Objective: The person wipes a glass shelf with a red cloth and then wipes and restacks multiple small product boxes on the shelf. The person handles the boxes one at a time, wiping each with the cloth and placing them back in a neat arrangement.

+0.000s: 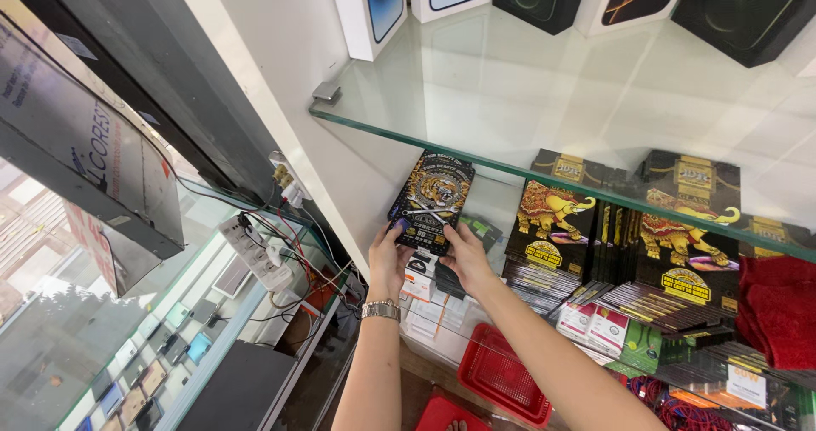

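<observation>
Both hands, left (388,259) and right (465,257), clamp the black tiger-print packet (431,201) by its lower corners; packet upright between them.

Both bare arms are reaching up and forward, side by side. The left hand (388,259), a metal watch at its wrist, is pinching with fingers raised, while the right hand (467,258) is gripping likewise, its forearm slanting in from the lower right.

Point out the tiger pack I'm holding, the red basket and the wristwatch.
Tiger pack (432,200): head view, middle of its printed front.
Red basket (503,378): head view, its mesh floor.
Wristwatch (380,310): head view, metal band on the left wrist.
</observation>
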